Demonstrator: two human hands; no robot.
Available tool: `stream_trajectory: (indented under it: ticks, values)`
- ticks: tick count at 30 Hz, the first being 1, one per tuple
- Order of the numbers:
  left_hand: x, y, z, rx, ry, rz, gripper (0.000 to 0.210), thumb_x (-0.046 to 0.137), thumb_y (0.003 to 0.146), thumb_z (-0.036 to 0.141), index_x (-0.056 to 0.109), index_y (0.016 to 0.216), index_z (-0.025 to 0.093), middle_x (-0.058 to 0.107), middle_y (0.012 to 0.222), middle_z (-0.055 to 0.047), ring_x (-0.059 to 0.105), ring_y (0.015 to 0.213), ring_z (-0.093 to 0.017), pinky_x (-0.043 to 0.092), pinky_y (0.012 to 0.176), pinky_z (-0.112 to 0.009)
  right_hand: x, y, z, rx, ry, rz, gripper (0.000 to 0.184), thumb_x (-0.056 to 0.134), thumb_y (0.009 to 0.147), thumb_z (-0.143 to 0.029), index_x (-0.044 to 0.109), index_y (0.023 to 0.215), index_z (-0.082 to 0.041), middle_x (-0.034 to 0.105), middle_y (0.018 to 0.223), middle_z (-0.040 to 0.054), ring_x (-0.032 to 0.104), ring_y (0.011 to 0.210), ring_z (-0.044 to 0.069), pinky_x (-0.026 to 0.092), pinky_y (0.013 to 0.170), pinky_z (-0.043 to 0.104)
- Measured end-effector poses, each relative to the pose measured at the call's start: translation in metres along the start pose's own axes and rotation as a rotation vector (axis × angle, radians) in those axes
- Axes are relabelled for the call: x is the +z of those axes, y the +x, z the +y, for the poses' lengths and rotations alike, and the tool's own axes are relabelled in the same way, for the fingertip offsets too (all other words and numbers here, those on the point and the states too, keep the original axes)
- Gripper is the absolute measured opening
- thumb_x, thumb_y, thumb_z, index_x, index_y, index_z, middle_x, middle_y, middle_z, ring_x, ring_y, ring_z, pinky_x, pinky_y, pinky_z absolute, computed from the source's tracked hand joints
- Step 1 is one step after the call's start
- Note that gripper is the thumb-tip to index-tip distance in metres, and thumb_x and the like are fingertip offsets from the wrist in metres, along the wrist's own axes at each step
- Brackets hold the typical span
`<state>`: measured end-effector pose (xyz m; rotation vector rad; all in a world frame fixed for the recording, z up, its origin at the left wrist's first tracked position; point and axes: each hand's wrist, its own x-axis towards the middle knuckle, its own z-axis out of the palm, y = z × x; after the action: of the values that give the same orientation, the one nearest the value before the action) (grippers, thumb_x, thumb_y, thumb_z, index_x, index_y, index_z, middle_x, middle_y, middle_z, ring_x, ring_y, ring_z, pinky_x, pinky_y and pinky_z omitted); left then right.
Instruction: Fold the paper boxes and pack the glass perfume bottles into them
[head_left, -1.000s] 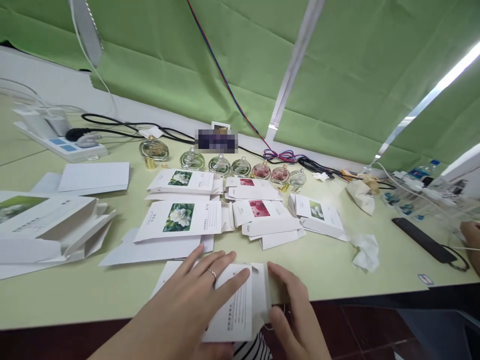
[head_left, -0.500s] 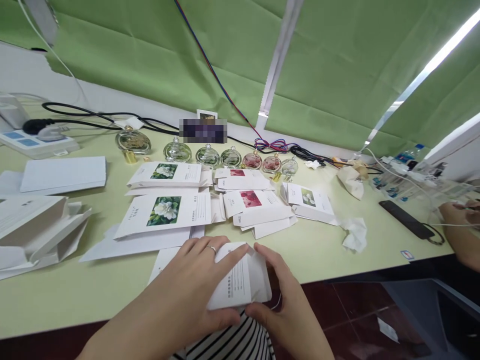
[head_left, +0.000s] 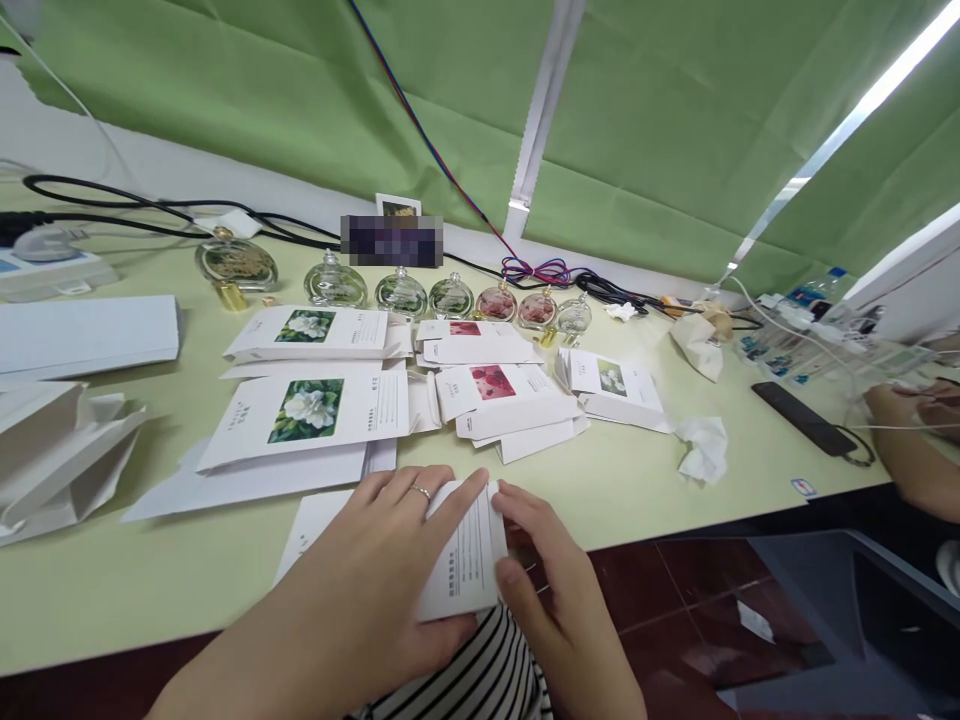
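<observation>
We hold a small white carton [head_left: 463,555] in both hands at the near edge of the pale green table [head_left: 645,490], just above our striped shirt [head_left: 465,680]. Left hand [head_left: 375,590]: fingers spread flat over the carton's top face, thumb underneath, ring on one finger; the grip is closed on the carton. Right hand [head_left: 551,590]: fingers curled against the carton's right end, thumb pressing its lower right corner; also closed on it. The printed side faces up, text too small to read.

Just beyond the carton lie flat box blanks, the nearest a white-flower blank [head_left: 307,412], with a red-flower blank [head_left: 491,385] to its right. Behind them a row of small round glass bottles [head_left: 450,297] stands near the green curtain [head_left: 675,120]. A crumpled tissue [head_left: 701,448] and a black phone [head_left: 799,418] lie to the right. Another person's hand [head_left: 900,410] shows at the far right edge.
</observation>
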<state>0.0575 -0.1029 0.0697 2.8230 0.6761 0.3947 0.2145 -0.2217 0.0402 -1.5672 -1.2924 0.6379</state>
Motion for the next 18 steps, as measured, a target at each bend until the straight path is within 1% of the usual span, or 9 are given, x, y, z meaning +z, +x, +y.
stream_trajectory:
  ticks: [3, 5, 9, 13, 16, 18]
  values:
    - [-0.001, -0.002, 0.001, -0.011, -0.022, -0.006, 0.08, 0.067, 0.065, 0.023, 0.04, 0.141, 0.027, 0.059, 0.123, -0.007, 0.055, 0.11, -0.031, 0.044, 0.095, -0.049, 0.005, 0.002, -0.003, 0.067, -0.011, 0.063, 0.036, 0.051, 0.096, -0.032, 0.052, 0.132, -0.028, 0.066, 0.121, 0.0053, 0.065, 0.101, 0.018, 0.055, 0.089, 0.031]
    - [-0.001, -0.002, 0.001, -0.014, -0.033, -0.019, 0.079, 0.066, 0.065, 0.022, 0.041, 0.14, 0.028, 0.06, 0.123, -0.007, 0.055, 0.11, -0.031, 0.045, 0.094, -0.049, 0.009, 0.003, -0.004, 0.077, -0.013, 0.107, 0.031, 0.049, 0.097, -0.032, 0.055, 0.127, -0.026, 0.068, 0.115, 0.0055, 0.065, 0.094, 0.017, 0.055, 0.082, 0.029]
    - [0.002, -0.006, 0.001, -0.009, -0.047, -0.017, 0.081, 0.068, 0.066, 0.022, 0.039, 0.141, 0.028, 0.059, 0.123, -0.007, 0.054, 0.11, -0.031, 0.045, 0.094, -0.049, 0.017, 0.004, -0.002, 0.036, -0.059, 0.181, 0.026, 0.044, 0.097, -0.029, 0.058, 0.119, -0.025, 0.068, 0.113, 0.0059, 0.064, 0.09, 0.017, 0.055, 0.077, 0.028]
    - [0.004, -0.009, 0.0, -0.024, -0.052, -0.014, 0.086, 0.071, 0.066, 0.023, 0.036, 0.143, 0.03, 0.057, 0.128, -0.006, 0.052, 0.115, -0.03, 0.043, 0.098, -0.048, 0.022, 0.003, 0.0, 0.008, -0.077, 0.229, 0.023, 0.045, 0.097, -0.028, 0.058, 0.116, -0.025, 0.067, 0.111, 0.0056, 0.065, 0.092, 0.017, 0.054, 0.079, 0.03]
    - [0.004, -0.01, 0.0, -0.018, -0.053, 0.0, 0.084, 0.071, 0.066, 0.023, 0.037, 0.143, 0.03, 0.057, 0.127, -0.006, 0.053, 0.114, -0.03, 0.043, 0.097, -0.047, 0.028, 0.003, -0.002, -0.026, -0.072, 0.28, 0.019, 0.045, 0.097, -0.026, 0.058, 0.11, -0.025, 0.066, 0.105, 0.0048, 0.064, 0.094, 0.017, 0.053, 0.081, 0.03]
    - [0.004, -0.009, 0.0, -0.016, -0.049, 0.016, 0.082, 0.07, 0.066, 0.023, 0.039, 0.142, 0.029, 0.058, 0.126, -0.007, 0.054, 0.112, -0.03, 0.043, 0.095, -0.046, 0.031, 0.003, -0.005, -0.04, -0.072, 0.309, 0.017, 0.043, 0.098, -0.025, 0.058, 0.106, -0.025, 0.064, 0.101, 0.0038, 0.062, 0.091, 0.017, 0.053, 0.08, 0.03]
